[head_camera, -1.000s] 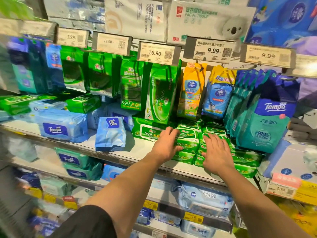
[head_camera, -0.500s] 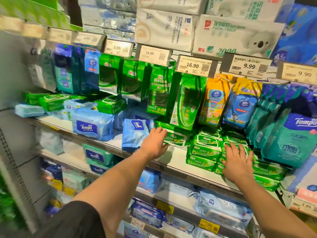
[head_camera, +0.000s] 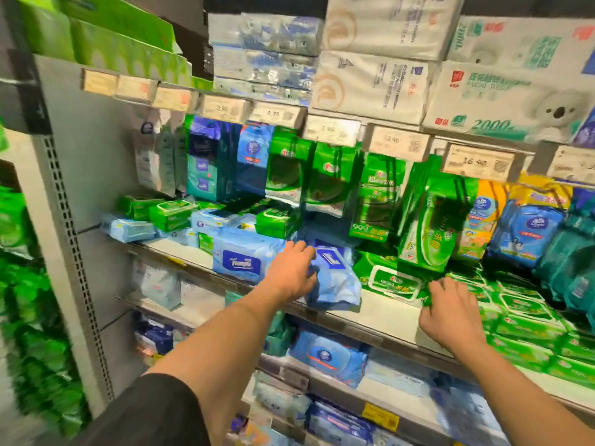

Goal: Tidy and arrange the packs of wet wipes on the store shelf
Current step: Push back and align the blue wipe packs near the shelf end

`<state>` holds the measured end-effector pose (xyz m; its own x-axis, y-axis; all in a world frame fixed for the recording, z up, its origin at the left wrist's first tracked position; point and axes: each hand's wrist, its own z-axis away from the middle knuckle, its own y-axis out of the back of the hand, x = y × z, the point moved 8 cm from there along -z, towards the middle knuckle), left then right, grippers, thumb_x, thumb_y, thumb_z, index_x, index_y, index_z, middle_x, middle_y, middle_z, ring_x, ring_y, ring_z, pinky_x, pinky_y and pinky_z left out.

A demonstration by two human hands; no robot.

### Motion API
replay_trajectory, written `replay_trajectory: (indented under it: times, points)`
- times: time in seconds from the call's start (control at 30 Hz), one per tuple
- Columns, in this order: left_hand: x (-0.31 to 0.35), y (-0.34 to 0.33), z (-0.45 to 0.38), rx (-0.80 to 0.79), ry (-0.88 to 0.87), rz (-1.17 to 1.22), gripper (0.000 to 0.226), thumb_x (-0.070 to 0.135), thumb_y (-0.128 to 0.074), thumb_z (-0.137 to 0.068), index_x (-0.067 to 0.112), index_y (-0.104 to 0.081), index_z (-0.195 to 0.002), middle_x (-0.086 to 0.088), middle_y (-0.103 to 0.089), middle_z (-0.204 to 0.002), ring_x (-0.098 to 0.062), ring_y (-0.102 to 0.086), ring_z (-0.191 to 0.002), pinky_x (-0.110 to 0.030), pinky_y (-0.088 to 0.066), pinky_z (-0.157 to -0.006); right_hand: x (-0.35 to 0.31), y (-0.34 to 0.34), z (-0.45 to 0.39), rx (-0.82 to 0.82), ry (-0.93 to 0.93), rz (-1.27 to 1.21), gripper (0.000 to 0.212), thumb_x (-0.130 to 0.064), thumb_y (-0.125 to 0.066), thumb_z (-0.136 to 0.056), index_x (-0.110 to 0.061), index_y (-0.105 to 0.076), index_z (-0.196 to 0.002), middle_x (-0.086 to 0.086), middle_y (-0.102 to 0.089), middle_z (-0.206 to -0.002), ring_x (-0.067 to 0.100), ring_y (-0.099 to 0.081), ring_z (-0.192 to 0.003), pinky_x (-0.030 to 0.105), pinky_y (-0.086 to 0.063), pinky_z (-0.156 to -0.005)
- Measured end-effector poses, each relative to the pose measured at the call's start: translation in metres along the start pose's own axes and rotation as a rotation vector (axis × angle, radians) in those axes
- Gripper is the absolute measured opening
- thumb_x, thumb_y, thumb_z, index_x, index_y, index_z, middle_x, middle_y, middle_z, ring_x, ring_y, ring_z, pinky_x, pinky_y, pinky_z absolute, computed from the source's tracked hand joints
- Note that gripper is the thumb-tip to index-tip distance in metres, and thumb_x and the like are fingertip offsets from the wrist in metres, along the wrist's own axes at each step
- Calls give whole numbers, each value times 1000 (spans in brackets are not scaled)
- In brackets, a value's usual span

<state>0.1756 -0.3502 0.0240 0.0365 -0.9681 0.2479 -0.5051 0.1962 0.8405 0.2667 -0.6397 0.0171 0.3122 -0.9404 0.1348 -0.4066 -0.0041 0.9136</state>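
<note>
Head view, motion-blurred throughout. Nearest: two bare forearms reach up and forward to the store shelf point(head_camera: 380, 312); a dark sleeve point(head_camera: 151, 413) covers the left upper arm.

Left hand point(head_camera: 291, 273): palm down, fingers curled over the left edge of a light blue wipes pack point(head_camera: 336, 281) that stands slumped at the shelf's front lip. Contact is clear; whether the grip is fully closed cannot be told through the blur.

Right hand point(head_camera: 450, 313): palm down, fingers loosely spread, holding nothing. Fingertips rest at the near edge of a flat green wipes pack point(head_camera: 391, 281), beside the stacked row of green packs point(head_camera: 521, 320) that runs off to the right.

Just left of the left hand: a larger blue Tempo pack point(head_camera: 244, 260), lying flat, label facing out.

Behind: tall green bags point(head_camera: 431, 217) stand upright or lean; small green and blue packs point(head_camera: 170, 214) sit loosely toward the left end.

Farthest: price tags point(head_camera: 397, 143) along the upper rail, with boxed facial tissue point(head_camera: 515, 91) stacked above.
</note>
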Motion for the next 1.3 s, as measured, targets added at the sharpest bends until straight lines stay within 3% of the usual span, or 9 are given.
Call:
replay_trajectory:
  times: [0.1,0.3,0.5,0.73,1.1,1.23,1.3]
  points:
    - [-39,21,3,-29,11,-20,36,31,-61,-85,12,-54,-114,-10,-51,-115,-30,-43,-111,-46,-45,-88,-62,8,-9,-53,25,-91,43,-27,-58,-81,-9,-56,-120,12,-55,-116,33,-51,-111,41,-45,-89]
    - [-120,49,19,-39,127,-17,34,29,-59,-86,12,-55,-115,-11,-52,-119,-31,-42,-118,-44,-44,-90,-173,17,-20,-91,194,-216,42,-39,-56,-88,-13,-53,-120,11,-52,-119,31,-50,-116,40,-45,-91]
    - [-172,59,33,-82,181,-85,37,31,-60,-87,9,-54,-117,-13,-51,-123,-33,-43,-117,-41,-40,-93,-237,20,-45,-144,285,-269,41,-30,-59,-83,-10,-56,-118,12,-54,-121,34,-51,-117,41,-43,-98]
    - [-228,85,28,-23,288,-100,36,33,-62,-87,14,-53,-117,-7,-51,-120,-28,-43,-114,-41,-45,-89,-298,38,-82,-90,318,-367,29,-27,-52,-88,-12,-54,-113,9,-49,-114,31,-50,-109,40,-45,-85]
    - [-244,67,-3,-14,325,-65,35,26,-62,-84,15,-55,-116,-6,-52,-122,-28,-44,-117,-42,-45,-93,-314,34,-112,-22,324,-496,27,-34,-54,-91,-13,-50,-108,6,-48,-108,28,-50,-101,34,-35,-71]
    - [-231,62,-25,-34,297,-62,41,15,-64,-78,14,-56,-118,-7,-52,-121,-28,-45,-118,-41,-45,-93,-299,20,-115,5,352,-359,24,-38,-42,-96,-17,-46,-108,5,-50,-106,29,-52,-103,41,-39,-80]
    - [-222,60,-36,-31,271,-66,44,14,-66,-73,13,-57,-116,-8,-52,-119,-29,-46,-116,-41,-46,-91,-276,5,-120,-54,235,-289,29,-41,-38,-98,-16,-48,-109,7,-51,-113,30,-50,-111,44,-40,-87]
